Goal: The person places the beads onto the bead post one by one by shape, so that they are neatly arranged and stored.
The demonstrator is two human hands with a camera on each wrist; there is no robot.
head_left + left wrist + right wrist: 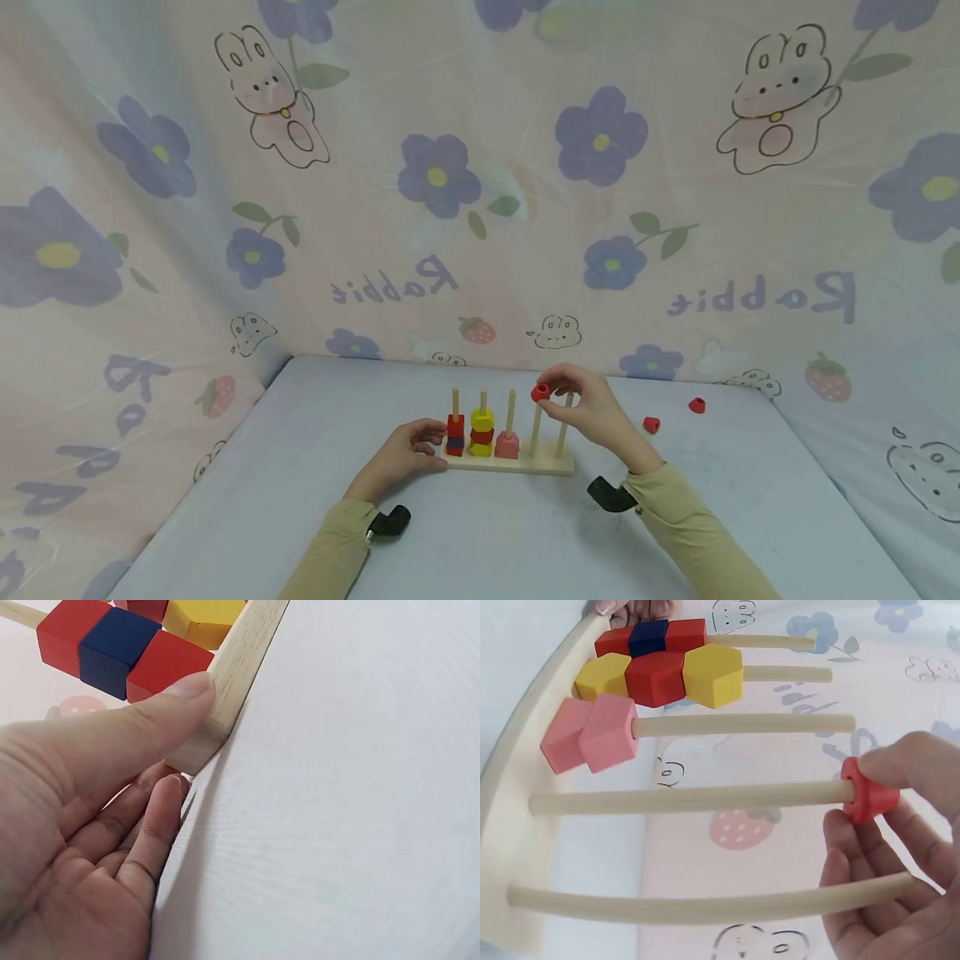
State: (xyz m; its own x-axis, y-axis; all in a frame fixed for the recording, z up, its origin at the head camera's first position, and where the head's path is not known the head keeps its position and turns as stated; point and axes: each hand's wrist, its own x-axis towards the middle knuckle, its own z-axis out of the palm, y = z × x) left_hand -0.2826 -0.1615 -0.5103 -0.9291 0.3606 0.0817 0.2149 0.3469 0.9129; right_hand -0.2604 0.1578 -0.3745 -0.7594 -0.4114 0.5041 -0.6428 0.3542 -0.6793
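Note:
A wooden base (517, 466) with several upright pegs stands mid-table. The first peg carries red and blue cubes (455, 435), the second yellow and red hexagons (482, 432), the third pink blocks (507, 446). My right hand (581, 407) pinches a red bead (541, 392) at the top of the fourth peg (536, 429); in the right wrist view the red bead (868, 790) sits on that peg's tip. My left hand (408, 454) grips the left end of the base, with the thumb (142, 724) pressed on the base (232, 671) beside the cubes (112, 649).
Two loose red beads (651, 424) (697, 405) lie on the table (487, 533) to the right of the pegs. A floral rabbit-print cloth (480, 167) walls in the back and sides. The fifth peg (564, 429) is bare.

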